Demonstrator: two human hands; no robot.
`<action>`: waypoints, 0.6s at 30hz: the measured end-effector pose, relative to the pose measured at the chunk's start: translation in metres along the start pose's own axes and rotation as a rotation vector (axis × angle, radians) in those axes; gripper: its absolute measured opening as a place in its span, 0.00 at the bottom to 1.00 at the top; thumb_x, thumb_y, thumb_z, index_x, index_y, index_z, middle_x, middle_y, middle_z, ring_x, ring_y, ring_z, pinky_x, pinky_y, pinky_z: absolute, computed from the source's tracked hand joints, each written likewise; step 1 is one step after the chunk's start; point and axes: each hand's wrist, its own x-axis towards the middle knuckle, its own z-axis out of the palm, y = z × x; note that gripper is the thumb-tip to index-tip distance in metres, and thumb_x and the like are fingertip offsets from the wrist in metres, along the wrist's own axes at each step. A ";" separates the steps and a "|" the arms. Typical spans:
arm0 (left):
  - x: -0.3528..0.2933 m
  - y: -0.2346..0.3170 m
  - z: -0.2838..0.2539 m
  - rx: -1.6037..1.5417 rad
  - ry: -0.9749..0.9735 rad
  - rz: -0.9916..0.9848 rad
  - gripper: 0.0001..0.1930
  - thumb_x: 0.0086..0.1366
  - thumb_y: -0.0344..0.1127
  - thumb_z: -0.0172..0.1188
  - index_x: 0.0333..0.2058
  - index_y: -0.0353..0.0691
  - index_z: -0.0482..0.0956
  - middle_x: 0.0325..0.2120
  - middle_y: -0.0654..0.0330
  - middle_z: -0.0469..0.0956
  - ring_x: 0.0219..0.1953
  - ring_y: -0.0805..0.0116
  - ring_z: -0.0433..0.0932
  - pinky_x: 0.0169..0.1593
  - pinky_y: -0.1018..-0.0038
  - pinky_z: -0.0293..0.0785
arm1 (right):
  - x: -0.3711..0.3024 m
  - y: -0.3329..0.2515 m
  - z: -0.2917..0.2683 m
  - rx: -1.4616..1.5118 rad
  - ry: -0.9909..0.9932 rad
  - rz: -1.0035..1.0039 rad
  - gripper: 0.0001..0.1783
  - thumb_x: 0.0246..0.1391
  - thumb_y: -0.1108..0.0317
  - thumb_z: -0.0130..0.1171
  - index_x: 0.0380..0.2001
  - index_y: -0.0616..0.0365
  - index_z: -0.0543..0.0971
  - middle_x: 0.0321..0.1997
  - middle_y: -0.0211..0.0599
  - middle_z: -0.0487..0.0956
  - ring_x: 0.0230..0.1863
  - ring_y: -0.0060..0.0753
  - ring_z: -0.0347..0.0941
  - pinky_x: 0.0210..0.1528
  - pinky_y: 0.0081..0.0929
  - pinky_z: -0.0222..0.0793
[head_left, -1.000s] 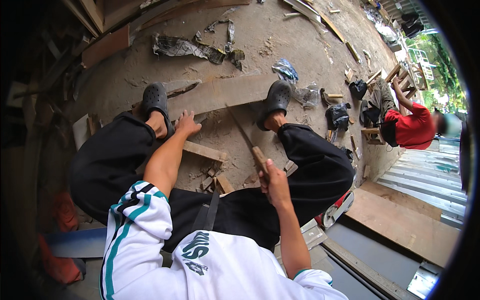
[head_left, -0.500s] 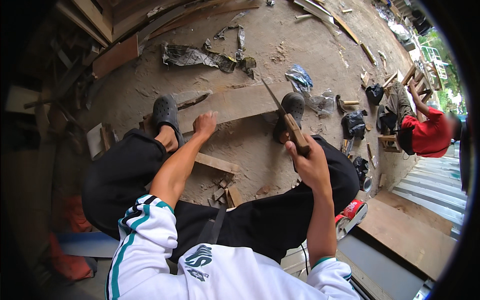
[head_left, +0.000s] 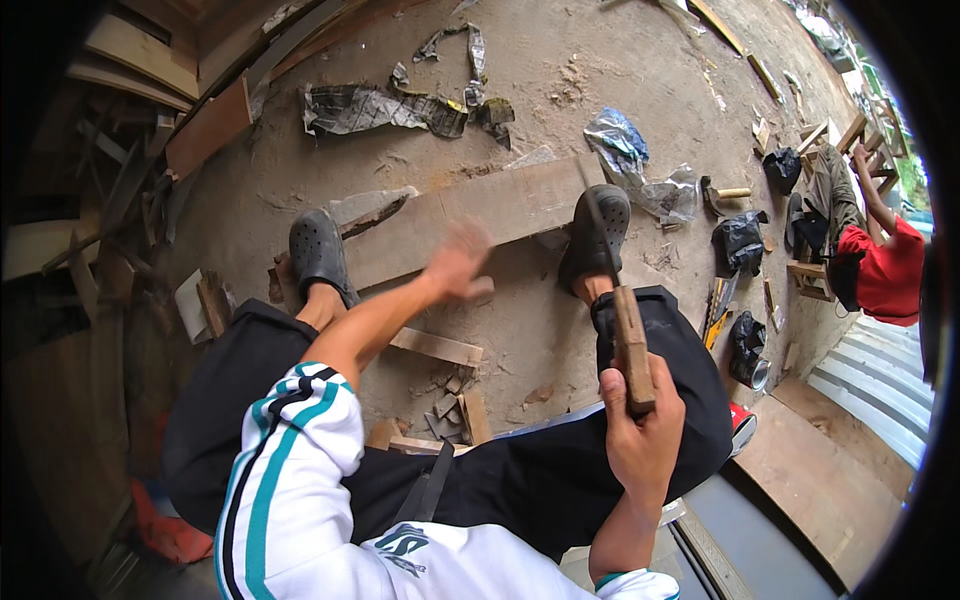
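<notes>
My right hand (head_left: 645, 425) is wrapped round the wooden handle of a handsaw (head_left: 631, 345). Its thin blade, seen nearly edge-on, points up and away past my right shoe (head_left: 597, 235). A wide wooden plank (head_left: 440, 235) lies across the ground between my feet, its right end close to the right shoe. Over the plank's near edge is my left hand (head_left: 460, 262), blurred by motion; its thumb stands apart from the fingers and no object shows in it. My left shoe (head_left: 320, 255) is beside the plank's left end.
A shorter board (head_left: 437, 347) and wood offcuts (head_left: 473, 415) lie nearer my lap. Crumpled paper (head_left: 385, 110) and plastic sheeting (head_left: 668, 195) lie beyond. Stacked boards (head_left: 140, 55) stand far left. At the right, a person in red (head_left: 885, 270) sits near black bags (head_left: 740, 243).
My left hand has moved right and slightly nearer, from a closed shape to fingers apart. My right hand has come nearer with the handsaw, whose blade now points more straight ahead. The view has shifted.
</notes>
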 end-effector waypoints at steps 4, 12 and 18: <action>-0.026 0.023 0.016 -0.270 0.022 0.704 0.30 0.64 0.57 0.56 0.62 0.56 0.68 0.63 0.56 0.67 0.66 0.58 0.64 0.71 0.57 0.54 | 0.002 -0.003 -0.002 0.079 0.025 0.004 0.13 0.60 0.64 0.63 0.40 0.64 0.76 0.24 0.32 0.75 0.24 0.20 0.69 0.30 0.20 0.66; 0.063 -0.055 -0.020 -0.154 0.169 -0.575 0.46 0.68 0.62 0.45 0.71 0.35 0.40 0.72 0.44 0.32 0.74 0.48 0.28 0.73 0.56 0.24 | -0.002 0.001 0.009 0.128 -0.060 0.068 0.15 0.60 0.62 0.63 0.40 0.65 0.76 0.22 0.29 0.73 0.24 0.16 0.66 0.28 0.17 0.63; 0.008 -0.004 0.009 0.001 -0.115 0.337 0.43 0.64 0.67 0.48 0.70 0.48 0.52 0.73 0.48 0.39 0.74 0.47 0.32 0.74 0.56 0.31 | 0.000 -0.005 0.016 0.110 -0.055 0.004 0.14 0.61 0.63 0.62 0.39 0.65 0.76 0.20 0.30 0.74 0.22 0.18 0.67 0.27 0.18 0.63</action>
